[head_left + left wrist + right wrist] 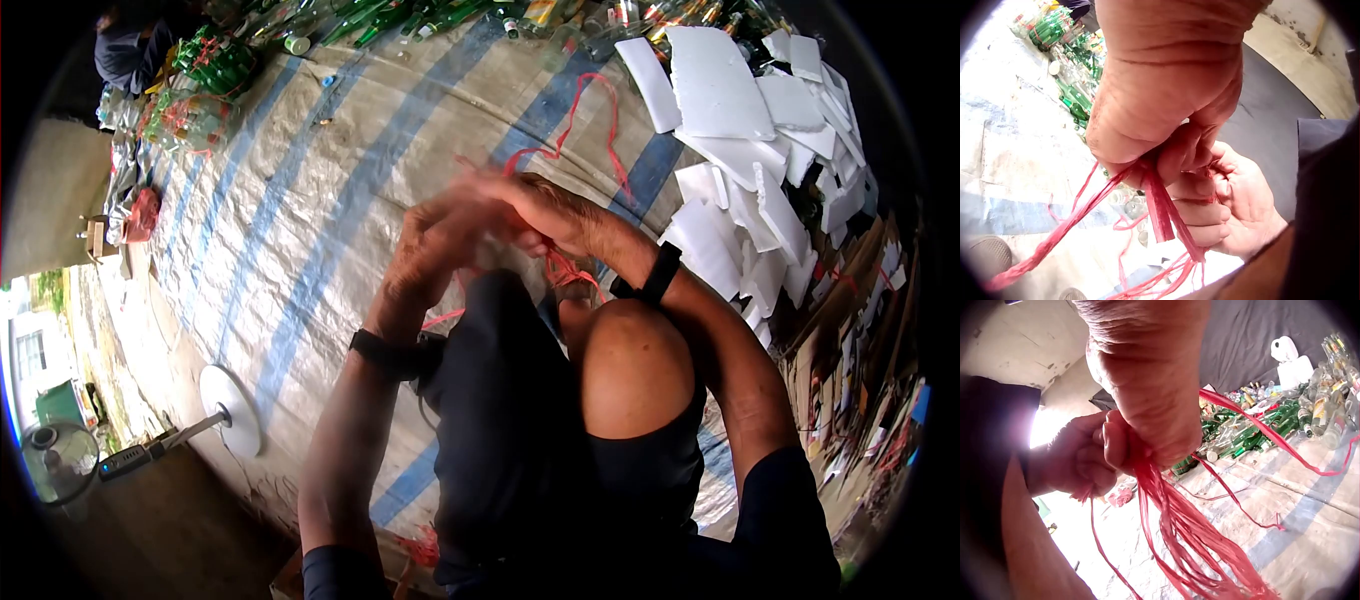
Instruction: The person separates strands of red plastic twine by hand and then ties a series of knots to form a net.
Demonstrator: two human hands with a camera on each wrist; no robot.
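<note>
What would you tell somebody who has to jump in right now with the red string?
Left hand: grips a bunch of red string.
Right hand: grips red strands too, right beside the other hand.
Where: both hands are held up over the striped mat. Loose ends hang down and one strand trails across the mat. White foam pieces lie to the right, green bottles at the far edge.
Done: strands are gathered between both hands.
Left: no finished knot shows, so the bunch probably needs tying or sorting.

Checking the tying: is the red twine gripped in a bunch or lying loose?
Bunched: left hand and right hand grip the red twine, loose strands trailing below.
</note>
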